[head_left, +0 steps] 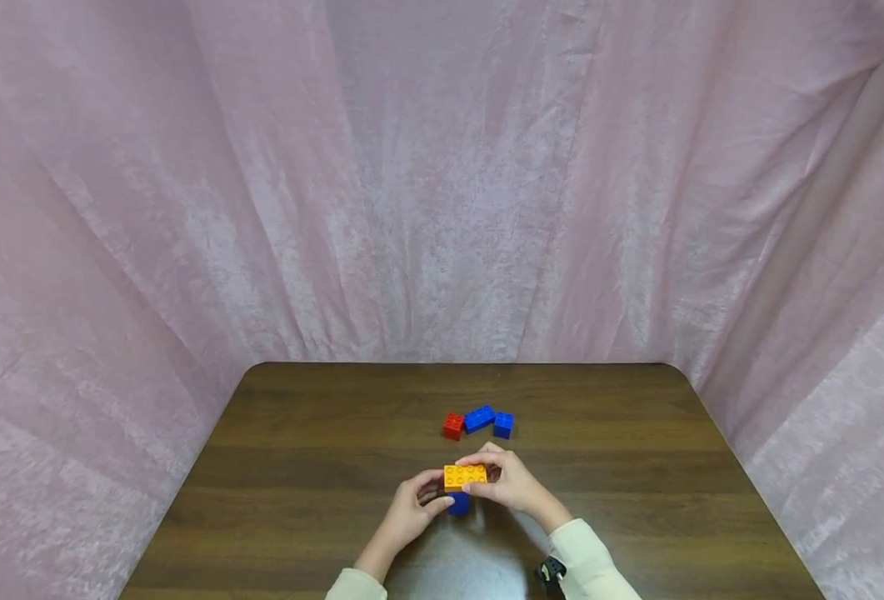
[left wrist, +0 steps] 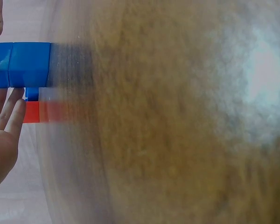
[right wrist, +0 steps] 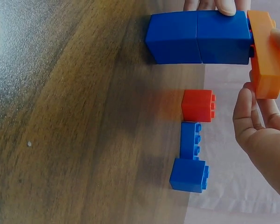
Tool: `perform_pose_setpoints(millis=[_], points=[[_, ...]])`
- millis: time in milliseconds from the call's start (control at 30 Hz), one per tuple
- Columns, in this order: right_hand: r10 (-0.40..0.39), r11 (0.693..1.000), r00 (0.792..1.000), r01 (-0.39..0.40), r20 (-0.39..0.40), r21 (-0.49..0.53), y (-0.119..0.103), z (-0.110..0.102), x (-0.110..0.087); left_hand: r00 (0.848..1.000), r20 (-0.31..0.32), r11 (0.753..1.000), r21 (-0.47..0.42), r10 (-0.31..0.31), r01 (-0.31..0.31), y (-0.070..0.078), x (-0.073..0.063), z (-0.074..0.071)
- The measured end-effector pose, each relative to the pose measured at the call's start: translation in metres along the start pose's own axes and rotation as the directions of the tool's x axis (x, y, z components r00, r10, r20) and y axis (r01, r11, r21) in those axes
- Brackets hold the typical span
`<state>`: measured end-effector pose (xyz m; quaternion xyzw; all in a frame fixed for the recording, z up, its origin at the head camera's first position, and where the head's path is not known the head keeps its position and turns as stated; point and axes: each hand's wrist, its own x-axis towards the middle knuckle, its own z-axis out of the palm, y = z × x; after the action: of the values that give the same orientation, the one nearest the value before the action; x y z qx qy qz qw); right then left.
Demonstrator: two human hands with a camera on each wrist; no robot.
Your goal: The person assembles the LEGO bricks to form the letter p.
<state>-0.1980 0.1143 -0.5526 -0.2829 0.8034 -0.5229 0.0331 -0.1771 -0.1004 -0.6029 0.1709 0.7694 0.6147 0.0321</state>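
Note:
Two blue bricks (right wrist: 200, 37) form an upright stack on the table. My left hand (head_left: 407, 512) holds the stack from the left, with its thumb on the front and its fingers (left wrist: 11, 114) behind. Over the stack's top lies an orange brick (head_left: 465, 477) with its studs up, reaching out past the stack to the right. The right hand (head_left: 512, 483) pinches this brick at its right end between thumb and fingers. In the right wrist view it sits at a slight slant to the blue top, with studs showing between them.
Behind the stack stand a small red brick (head_left: 452, 426), a longer blue brick (head_left: 479, 419) and a small blue brick (head_left: 503, 425), side by side. The brown wooden table (head_left: 299, 467) is bordered by pink curtains (head_left: 449, 208) at the back and sides.

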Motion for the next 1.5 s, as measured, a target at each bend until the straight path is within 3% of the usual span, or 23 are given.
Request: perform_pose_setpoints(millis=[200, 433, 567, 867, 1167, 1333, 1500], points=[[0.007, 1.000, 1.000, -0.007, -0.018, -0.019, -0.001, 0.002, 0.001, 1.000, -0.004, 1.000, 0.002, -0.025, 0.025, 0.002, 0.001, -0.002], [0.044, 0.999, 0.999, -0.044, 0.018, -0.007, -0.002, -0.002, 0.004, 1.000, 0.002, 1.000, 0.011, -0.003, 0.003, 0.001, 0.001, -0.002], [0.060, 0.998, 0.998, -0.060, 0.028, 0.004, -0.005, -0.003, 0.004, 1.000, 0.001, 1.000, 0.016, -0.024, 0.024, 0.002, 0.002, -0.002], [0.029, 0.999, 0.999, -0.029, 0.023, 0.019, -0.037, -0.008, -0.001, 1.000, -0.005, 1.000, 0.012, 0.012, -0.012, 0.031, -0.003, -0.002], [-0.016, 1.000, 0.998, 0.014, 0.054, 0.023, -0.043, -0.010, -0.002, 1.000, -0.001, 1.000, 0.014, -0.006, 0.006, 0.004, 0.002, -0.001], [-0.050, 0.998, 0.995, 0.046, 0.087, 0.047, -0.042, -0.011, -0.005, 0.999, 0.019, 0.999, -0.010, -0.036, 0.036, 0.001, 0.002, -0.001], [-0.040, 0.999, 0.998, 0.039, 0.054, 0.033, -0.035, -0.008, -0.005, 0.999, 0.017, 0.999, -0.008, -0.048, 0.048, 0.007, 0.000, -0.001]])
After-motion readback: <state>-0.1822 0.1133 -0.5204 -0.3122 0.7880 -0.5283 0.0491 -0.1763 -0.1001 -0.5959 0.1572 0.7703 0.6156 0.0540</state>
